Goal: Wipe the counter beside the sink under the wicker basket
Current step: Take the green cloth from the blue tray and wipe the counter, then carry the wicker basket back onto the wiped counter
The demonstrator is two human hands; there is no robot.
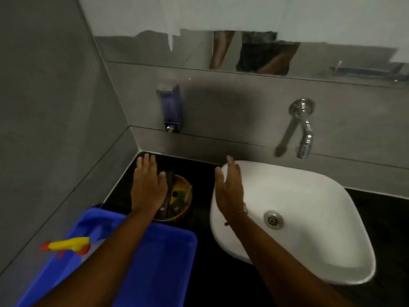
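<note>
Risk comes from the wicker basket (179, 197), which sits on the bench (200, 251) under the left hand (147, 187): lifted carelessly, its small items may spill. Both hands are wide and empty, the right hand (230, 191) over the sink (309, 202). No cloth is visible; the basket contents are unclear.

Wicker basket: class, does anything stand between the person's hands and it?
Nothing visible does. The left hand hovers open right over the wicker basket; the right hand is open beside it, over the sink rim.
</note>
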